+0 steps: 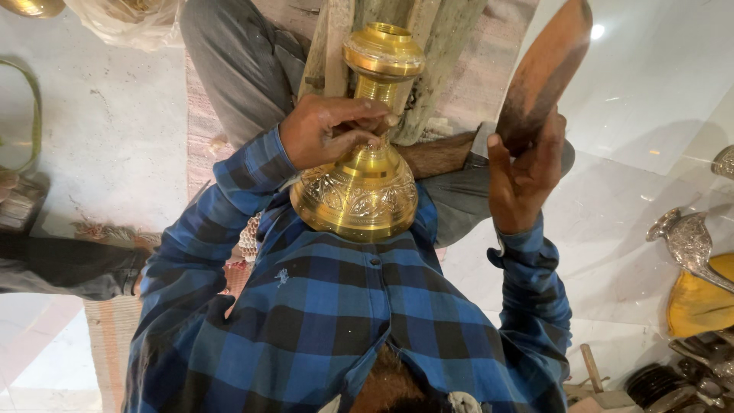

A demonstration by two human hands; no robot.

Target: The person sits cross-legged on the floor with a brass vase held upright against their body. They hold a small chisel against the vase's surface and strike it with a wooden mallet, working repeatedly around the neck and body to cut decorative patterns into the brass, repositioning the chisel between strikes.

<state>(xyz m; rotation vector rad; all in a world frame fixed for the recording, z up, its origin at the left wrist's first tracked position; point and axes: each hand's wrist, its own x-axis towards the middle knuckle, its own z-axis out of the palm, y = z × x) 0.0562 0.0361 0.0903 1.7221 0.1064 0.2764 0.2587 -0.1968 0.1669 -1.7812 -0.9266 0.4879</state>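
My left hand (332,130) is closed around the narrow neck of a polished brass vessel (359,191). The vessel has a bell-shaped body with an engraved band; its wide end rests against my blue checked shirt. Its round top rim (384,50) points away from me, against a rough wooden post (443,46) between my knees. My right hand (524,172) is raised to the right of the vessel and grips a long, flat, reddish-brown curved piece (547,69) that reaches up and away from me.
A silver bird-shaped figure (688,239) and a yellow object (699,302) lie on the white floor at the right, with dark metal parts (673,382) below them. Another person's leg (69,268) shows at the left. A plastic bag (126,19) sits at top left.
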